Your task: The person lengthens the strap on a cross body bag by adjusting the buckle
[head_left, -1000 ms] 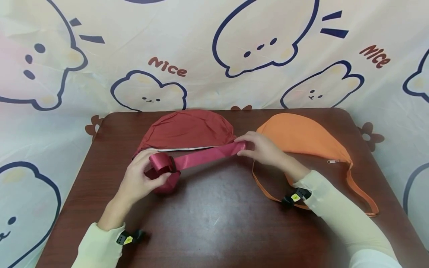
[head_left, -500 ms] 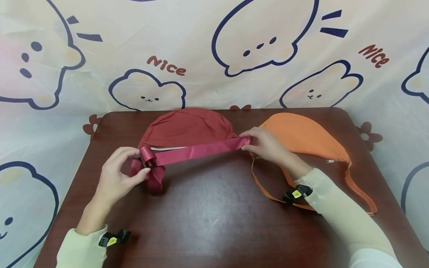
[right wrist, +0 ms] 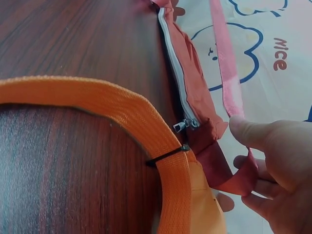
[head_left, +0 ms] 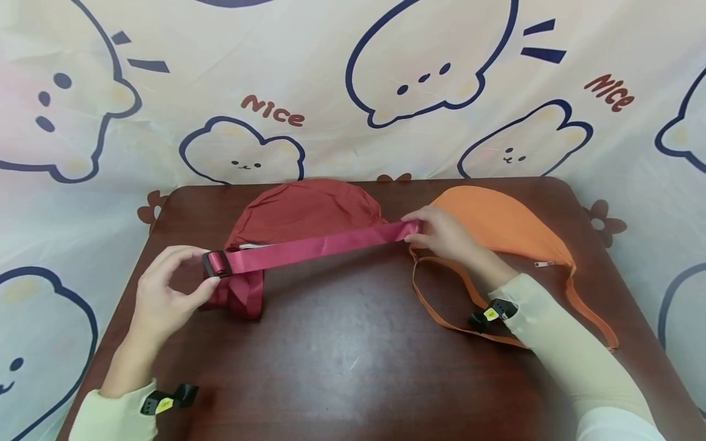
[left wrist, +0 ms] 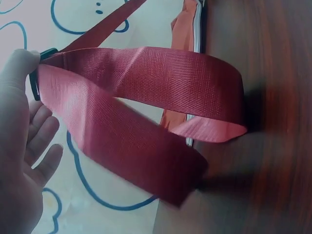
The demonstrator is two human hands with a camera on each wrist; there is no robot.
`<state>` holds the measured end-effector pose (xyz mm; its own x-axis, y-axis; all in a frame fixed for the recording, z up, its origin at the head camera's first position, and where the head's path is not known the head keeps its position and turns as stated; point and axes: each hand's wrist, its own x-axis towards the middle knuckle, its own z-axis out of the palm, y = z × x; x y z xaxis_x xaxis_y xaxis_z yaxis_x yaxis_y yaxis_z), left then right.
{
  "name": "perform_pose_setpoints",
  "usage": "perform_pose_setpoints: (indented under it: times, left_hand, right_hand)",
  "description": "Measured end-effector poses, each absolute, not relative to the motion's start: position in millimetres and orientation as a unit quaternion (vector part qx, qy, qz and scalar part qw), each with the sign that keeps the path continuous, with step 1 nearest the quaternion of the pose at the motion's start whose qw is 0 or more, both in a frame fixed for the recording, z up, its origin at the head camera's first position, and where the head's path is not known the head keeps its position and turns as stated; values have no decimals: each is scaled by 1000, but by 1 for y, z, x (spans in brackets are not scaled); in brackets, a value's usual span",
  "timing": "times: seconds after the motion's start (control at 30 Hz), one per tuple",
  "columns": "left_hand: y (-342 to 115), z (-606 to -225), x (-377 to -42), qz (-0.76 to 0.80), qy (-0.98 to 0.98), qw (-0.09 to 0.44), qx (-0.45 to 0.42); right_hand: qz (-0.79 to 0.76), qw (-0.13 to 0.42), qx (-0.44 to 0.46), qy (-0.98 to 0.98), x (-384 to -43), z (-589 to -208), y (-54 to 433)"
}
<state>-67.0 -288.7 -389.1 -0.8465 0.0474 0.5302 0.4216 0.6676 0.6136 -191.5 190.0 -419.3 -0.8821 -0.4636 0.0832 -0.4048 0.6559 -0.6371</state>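
A red waist bag (head_left: 309, 211) lies at the back of the table, its pale zipper edge toward me. Its crimson strap (head_left: 320, 246) runs raised and nearly straight in front of the bag between both hands. My left hand (head_left: 168, 294) pinches the black slider buckle (head_left: 217, 264) between thumb and fingers. Below that buckle hangs a loop of strap, and in the left wrist view the loose strap end (left wrist: 180, 183) dangles over the table. My right hand (head_left: 441, 236) pinches the strap near the bag's right corner; in the right wrist view a metal zipper pull (right wrist: 184, 125) shows beside it.
An orange waist bag (head_left: 491, 217) lies at the back right, partly behind my right hand. Its orange strap (head_left: 592, 306) curves forward over the brown table (head_left: 353, 361). A cartoon-printed cloth (head_left: 331, 67) hangs behind the table.
My left hand has moved left with the buckle, drawing out the strap between the hands into a longer, straighter run. My right hand has shifted slightly right and back, still pinching the strap.
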Motion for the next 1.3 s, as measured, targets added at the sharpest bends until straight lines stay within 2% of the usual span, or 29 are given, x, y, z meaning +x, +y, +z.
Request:
perform_pose_setpoints:
  times: [0.3,0.67,0.87,1.3]
  left_hand:
    - [-293,-390,-65,-391,-881,238,-120]
    - [-284,-383,-66,-397,-878,228,-138]
    - [-270,-383,-70,-406,-875,207,-164]
    - [-215,-406,-92,-485,-830,179,-208]
  right_hand:
    - [-330,42,-250,909,-191,-418,189]
    - [-276,19,-340,899,-176,-423,175]
    - [-262,35,-366,892,-164,-423,158]
    - [-414,27,-390,822,-137,-404,99]
